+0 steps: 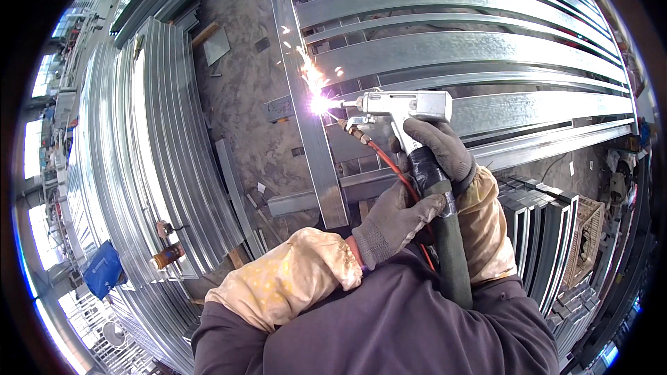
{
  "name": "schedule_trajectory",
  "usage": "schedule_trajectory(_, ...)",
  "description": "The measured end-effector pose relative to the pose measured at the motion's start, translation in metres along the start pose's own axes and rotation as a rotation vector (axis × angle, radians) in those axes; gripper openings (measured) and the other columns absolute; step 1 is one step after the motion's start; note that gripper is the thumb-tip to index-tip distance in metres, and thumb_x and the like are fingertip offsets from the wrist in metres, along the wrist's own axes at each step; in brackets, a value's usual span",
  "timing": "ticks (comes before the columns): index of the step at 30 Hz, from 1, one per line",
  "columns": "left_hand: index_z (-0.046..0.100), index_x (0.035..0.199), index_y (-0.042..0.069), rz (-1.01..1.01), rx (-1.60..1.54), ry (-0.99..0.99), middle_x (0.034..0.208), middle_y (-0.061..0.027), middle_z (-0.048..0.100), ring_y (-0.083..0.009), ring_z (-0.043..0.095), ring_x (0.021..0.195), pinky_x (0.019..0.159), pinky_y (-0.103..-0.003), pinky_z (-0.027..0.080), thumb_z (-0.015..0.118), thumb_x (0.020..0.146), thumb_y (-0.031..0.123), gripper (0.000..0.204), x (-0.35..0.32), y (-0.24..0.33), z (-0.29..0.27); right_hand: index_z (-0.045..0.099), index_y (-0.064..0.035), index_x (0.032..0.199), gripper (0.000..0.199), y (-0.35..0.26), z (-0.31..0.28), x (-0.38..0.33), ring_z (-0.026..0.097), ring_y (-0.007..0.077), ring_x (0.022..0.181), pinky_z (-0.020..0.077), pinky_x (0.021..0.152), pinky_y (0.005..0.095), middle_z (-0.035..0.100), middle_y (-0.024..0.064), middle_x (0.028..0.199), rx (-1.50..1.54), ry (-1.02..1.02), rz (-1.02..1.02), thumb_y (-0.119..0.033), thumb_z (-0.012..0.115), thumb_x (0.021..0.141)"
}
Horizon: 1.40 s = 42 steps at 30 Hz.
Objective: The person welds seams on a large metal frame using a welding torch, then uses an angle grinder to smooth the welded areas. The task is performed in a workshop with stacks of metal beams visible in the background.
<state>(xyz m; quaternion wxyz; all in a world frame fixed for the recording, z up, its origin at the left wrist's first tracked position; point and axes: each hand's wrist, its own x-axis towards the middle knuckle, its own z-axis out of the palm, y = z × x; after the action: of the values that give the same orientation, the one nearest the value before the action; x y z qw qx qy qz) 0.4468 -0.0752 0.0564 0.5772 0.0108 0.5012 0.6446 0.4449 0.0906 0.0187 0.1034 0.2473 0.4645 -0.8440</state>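
My gloved right hand (pixel 445 151) is wrapped round the grip of a silver handheld welding gun (pixel 403 105). The gun's nozzle points left at a flat metal bar (pixel 306 83), where a bright violet-white arc (pixel 320 104) throws orange sparks up and away. Lower down, my gloved left hand (pixel 396 226) closes on the thick dark cable (pixel 451 250) below the black-taped handle. A thin red hose (pixel 389 160) runs from a brass fitting (pixel 358 134) under the nozzle down past my left hand. The fingertips of both hands are partly hidden.
A frame of long parallel metal tubes (pixel 445 54) stretches right from the bar. Stacked metal profiles (pixel 149 146) lie to the left, with a brown bottle (pixel 167 257) and a blue bag (pixel 103 269) near them. At the right stand more profiles (pixel 528 222) and a wire basket (pixel 587 236).
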Motion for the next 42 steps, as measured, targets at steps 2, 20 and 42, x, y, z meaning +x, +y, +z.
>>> schedule_trajectory(2, 0.057, 0.117, 0.002, 0.007, -0.040, -0.003, 0.098, 0.0030, 0.057, -0.0035, 0.050, 0.085, 0.075, -0.022, 0.046, 0.061, 0.098, 0.024, 0.030, 0.001, -0.006, 0.000, 0.062, 0.0017, 0.110, 0.030, 0.007, -0.011, 0.003, 0.062, 0.0164, 0.078, 0.0516, 0.068, 0.0279, 0.064, 0.0114, 0.096, -0.131, -0.038, -0.028, -0.024, 0.060, 0.095)
schedule_trajectory(20, 0.056, 0.118, 0.001, -0.011, 0.022, -0.043, 0.101, 0.0009, 0.058, -0.0052, 0.052, 0.090, 0.080, -0.023, 0.046, 0.060, 0.098, 0.027, 0.033, -0.004, 0.001, 0.005, 0.058, 0.0015, 0.124, 0.035, 0.023, -0.037, 0.004, 0.064, 0.0202, 0.099, 0.0532, 0.085, 0.0316, 0.063, 0.0149, 0.110, -0.206, -0.079, -0.032, -0.020, 0.061, 0.096)
schedule_trajectory(42, 0.058, 0.105, 0.005, -0.052, 0.027, -0.024, 0.081, 0.0058, 0.050, -0.0029, 0.042, 0.069, 0.062, -0.021, 0.038, 0.063, 0.096, 0.026, 0.024, -0.014, -0.012, 0.019, 0.060, 0.0038, 0.120, 0.038, 0.003, 0.000, -0.033, 0.061, 0.0160, 0.101, 0.0488, 0.088, 0.0286, 0.065, 0.0105, 0.110, -0.108, 0.104, -0.058, -0.021, 0.066, 0.092)
